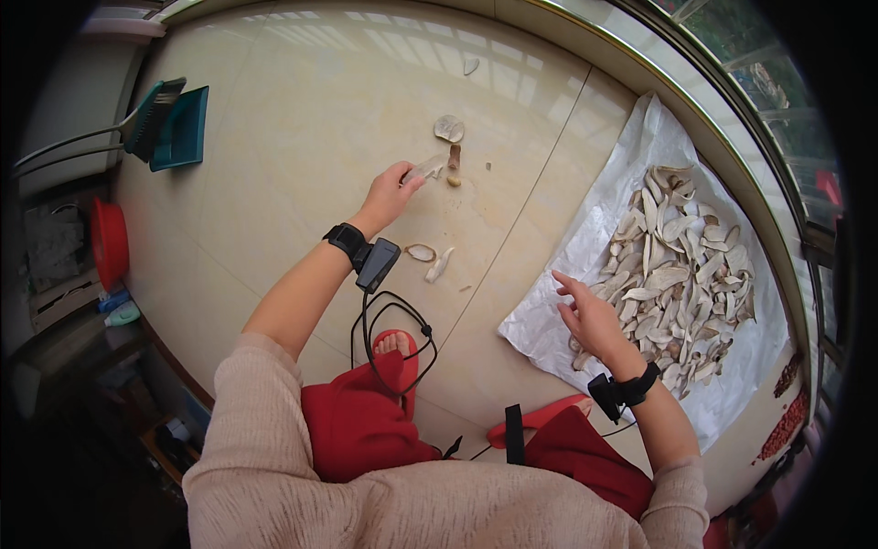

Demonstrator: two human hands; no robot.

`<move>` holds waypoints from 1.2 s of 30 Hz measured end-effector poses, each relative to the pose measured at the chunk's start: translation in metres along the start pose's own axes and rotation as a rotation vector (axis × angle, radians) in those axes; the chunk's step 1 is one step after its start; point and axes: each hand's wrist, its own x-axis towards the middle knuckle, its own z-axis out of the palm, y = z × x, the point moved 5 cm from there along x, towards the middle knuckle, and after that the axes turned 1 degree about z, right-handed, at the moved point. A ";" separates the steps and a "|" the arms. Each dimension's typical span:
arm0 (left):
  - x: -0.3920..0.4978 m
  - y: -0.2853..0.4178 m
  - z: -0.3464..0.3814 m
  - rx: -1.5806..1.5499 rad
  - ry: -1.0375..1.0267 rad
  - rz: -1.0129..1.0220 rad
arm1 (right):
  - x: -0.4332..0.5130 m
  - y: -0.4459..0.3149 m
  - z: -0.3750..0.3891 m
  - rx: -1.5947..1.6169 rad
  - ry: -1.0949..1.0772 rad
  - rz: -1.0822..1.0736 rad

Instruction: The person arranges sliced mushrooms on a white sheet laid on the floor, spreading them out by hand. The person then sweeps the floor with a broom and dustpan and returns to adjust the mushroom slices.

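My left hand [385, 197] reaches forward over the tiled floor, a long pale dried slice [426, 169] pinched between thumb and fingers. Just past its tip stand a short brown stub [454, 156] and a small yellowish piece [453, 182]. A round grey slice [449, 128] lies farther out. Closer to me are an oval brown-rimmed slice [420, 252] and a narrow whitish one [440, 265]. With fingers apart and nothing in them, my right hand [591, 319] hovers near the left edge of a white plastic sheet [549, 329]. Heaped on that sheet are many greyish dried slices [665, 278].
At left are a teal dustpan [185, 130], a broom [154, 120] and a red basin [110, 243]. Small red items [785, 425] lie beyond the sheet, by the window wall. A black cable loop [429, 331] hangs from my left wrist device [377, 265] above my slippered foot.
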 end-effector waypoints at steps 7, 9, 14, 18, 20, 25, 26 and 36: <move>0.032 -0.003 0.011 0.199 0.012 -0.112 | -0.004 -0.004 0.003 -0.047 -0.026 -0.028; 0.036 0.003 0.018 0.348 0.023 -0.098 | -0.003 -0.006 0.001 -0.047 -0.018 -0.037; 0.043 0.002 0.023 0.348 -0.062 -0.122 | -0.001 -0.002 0.002 0.003 -0.018 -0.013; 0.045 0.001 0.024 0.335 -0.059 0.004 | 0.002 -0.006 0.006 -0.052 -0.029 -0.063; 0.044 0.000 0.027 0.338 -0.054 0.021 | 0.005 -0.008 0.008 -0.062 -0.046 -0.077; 0.043 0.005 0.027 0.319 -0.092 0.024 | 0.010 -0.003 0.012 -0.027 -0.069 -0.074; 0.042 0.007 0.025 0.305 -0.121 -0.002 | 0.012 -0.003 0.012 0.010 -0.064 -0.091; -0.038 0.125 0.073 -0.164 -0.204 0.106 | 0.090 -0.041 0.037 1.343 0.149 0.129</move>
